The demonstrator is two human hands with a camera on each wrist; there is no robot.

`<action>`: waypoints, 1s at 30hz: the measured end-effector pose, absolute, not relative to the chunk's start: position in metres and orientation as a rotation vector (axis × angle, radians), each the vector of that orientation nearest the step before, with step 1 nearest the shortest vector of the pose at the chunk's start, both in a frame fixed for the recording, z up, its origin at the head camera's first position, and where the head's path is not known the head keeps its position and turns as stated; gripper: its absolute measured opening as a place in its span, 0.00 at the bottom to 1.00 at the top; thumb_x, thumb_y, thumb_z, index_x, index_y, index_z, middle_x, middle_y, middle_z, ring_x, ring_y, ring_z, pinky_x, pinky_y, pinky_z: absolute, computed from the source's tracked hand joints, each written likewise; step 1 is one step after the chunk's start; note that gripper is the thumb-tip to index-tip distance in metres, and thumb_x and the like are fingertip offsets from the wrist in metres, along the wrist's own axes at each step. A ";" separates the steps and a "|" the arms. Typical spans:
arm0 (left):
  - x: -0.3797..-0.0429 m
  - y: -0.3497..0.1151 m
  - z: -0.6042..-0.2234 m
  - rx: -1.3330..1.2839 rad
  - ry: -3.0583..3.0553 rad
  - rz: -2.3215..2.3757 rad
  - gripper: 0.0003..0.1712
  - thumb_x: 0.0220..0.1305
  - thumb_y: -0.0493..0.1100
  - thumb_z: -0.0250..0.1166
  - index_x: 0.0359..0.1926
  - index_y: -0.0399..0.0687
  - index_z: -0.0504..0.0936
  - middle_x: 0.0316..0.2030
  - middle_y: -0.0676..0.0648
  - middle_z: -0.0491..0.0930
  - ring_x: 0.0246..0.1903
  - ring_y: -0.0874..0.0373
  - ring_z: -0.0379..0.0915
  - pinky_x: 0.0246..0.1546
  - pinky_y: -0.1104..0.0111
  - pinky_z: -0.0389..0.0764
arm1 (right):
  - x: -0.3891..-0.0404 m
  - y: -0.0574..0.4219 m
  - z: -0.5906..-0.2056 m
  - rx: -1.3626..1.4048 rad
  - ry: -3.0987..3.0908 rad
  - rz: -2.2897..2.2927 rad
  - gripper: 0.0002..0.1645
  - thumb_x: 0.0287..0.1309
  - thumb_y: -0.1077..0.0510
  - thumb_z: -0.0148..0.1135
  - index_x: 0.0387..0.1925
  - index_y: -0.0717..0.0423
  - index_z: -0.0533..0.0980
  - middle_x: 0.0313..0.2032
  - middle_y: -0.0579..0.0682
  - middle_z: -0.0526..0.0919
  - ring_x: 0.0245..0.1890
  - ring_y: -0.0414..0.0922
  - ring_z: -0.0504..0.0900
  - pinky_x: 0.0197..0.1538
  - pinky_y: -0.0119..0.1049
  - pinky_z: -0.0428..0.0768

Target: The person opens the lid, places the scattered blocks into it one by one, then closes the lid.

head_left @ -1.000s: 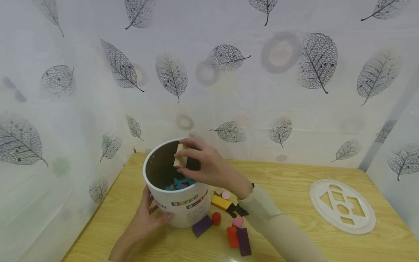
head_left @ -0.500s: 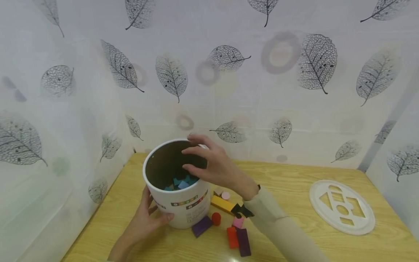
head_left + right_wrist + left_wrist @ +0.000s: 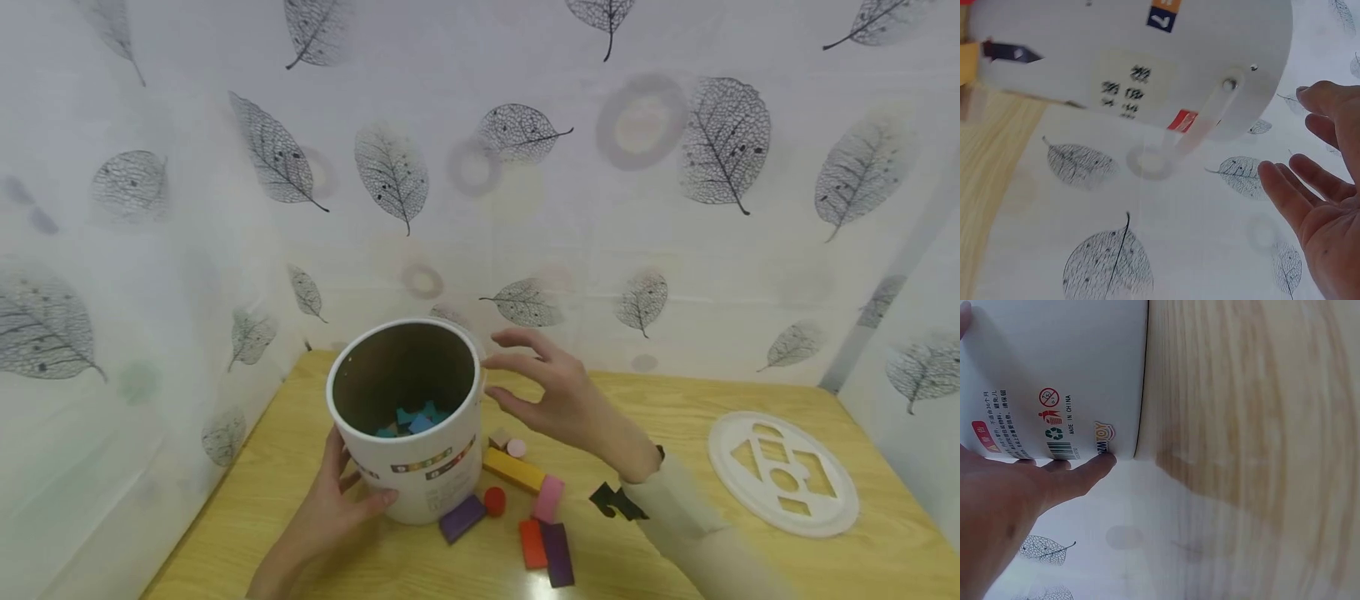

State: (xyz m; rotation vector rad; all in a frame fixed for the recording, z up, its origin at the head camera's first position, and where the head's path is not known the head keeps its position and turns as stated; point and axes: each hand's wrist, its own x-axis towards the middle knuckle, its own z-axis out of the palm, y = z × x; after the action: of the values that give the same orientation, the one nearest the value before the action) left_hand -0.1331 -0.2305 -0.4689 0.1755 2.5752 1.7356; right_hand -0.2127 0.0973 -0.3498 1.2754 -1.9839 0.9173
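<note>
A white bucket (image 3: 450,467) with printed labels stands upright on the table, with several blue and teal blocks (image 3: 422,423) at its bottom. My left hand (image 3: 326,508) holds the bucket's near left side, thumb at the front and fingers around the side. In the left wrist view, the left fingers lie along the printed wall close to the base. My right hand (image 3: 558,392) is just right of the rim, fingers spread and holding nothing. The right wrist view shows the same hand (image 3: 1329,206) apart from the bucket, beyond its handle (image 3: 1210,112).
Right of the bucket lie a yellow block (image 3: 513,469), a pink block (image 3: 548,498), a red cylinder (image 3: 494,501), a red block (image 3: 533,544) and purple blocks (image 3: 557,554). A white lid (image 3: 727,454) with shaped holes lies at the right. Leaf-patterned sheets (image 3: 465,242) enclose the table.
My right hand let go of a wooden block inside the bucket and moved right, out past the rim. A light blue block now shows on top inside. My left hand stays put.
</note>
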 end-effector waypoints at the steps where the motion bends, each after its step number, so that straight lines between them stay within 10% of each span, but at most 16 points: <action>1: -0.133 -0.230 -0.469 0.177 2.576 1.734 0.71 0.58 0.47 0.77 0.80 0.76 0.28 0.83 0.42 0.33 0.77 0.26 0.42 0.67 0.28 0.66 | -0.211 0.103 -0.352 1.274 -1.996 0.896 0.20 0.52 0.62 0.78 0.48 0.53 0.83 0.56 0.58 0.81 0.56 0.53 0.83 0.52 0.46 0.90; 7: -0.132 -0.230 -0.468 0.127 2.575 1.709 0.72 0.58 0.49 0.77 0.80 0.75 0.28 0.83 0.42 0.32 0.78 0.27 0.40 0.68 0.30 0.65 | -0.198 0.134 -0.375 1.302 -2.076 0.711 0.20 0.57 0.56 0.76 0.51 0.50 0.82 0.53 0.56 0.84 0.48 0.51 0.86 0.42 0.37 0.89; 21: -0.132 -0.229 -0.467 0.173 2.593 1.723 0.71 0.57 0.46 0.77 0.81 0.74 0.29 0.83 0.41 0.33 0.77 0.25 0.41 0.66 0.29 0.67 | -0.155 0.177 -0.439 1.555 -2.489 0.562 0.24 0.58 0.47 0.75 0.56 0.43 0.83 0.53 0.39 0.87 0.54 0.42 0.83 0.54 0.40 0.88; 30: -0.131 -0.229 -0.470 0.224 2.599 1.747 0.71 0.57 0.43 0.77 0.82 0.69 0.31 0.83 0.40 0.35 0.77 0.23 0.42 0.65 0.27 0.67 | -0.135 0.181 -0.461 1.715 -2.545 0.453 0.16 0.58 0.55 0.72 0.48 0.39 0.86 0.49 0.38 0.86 0.49 0.36 0.81 0.51 0.27 0.84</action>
State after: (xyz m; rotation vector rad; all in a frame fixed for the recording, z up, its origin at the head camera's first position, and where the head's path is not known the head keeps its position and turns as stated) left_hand -0.1314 -0.2285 -0.4699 0.2237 2.5985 1.7474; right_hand -0.1350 0.1811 -0.4610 1.7151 -2.5448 0.4532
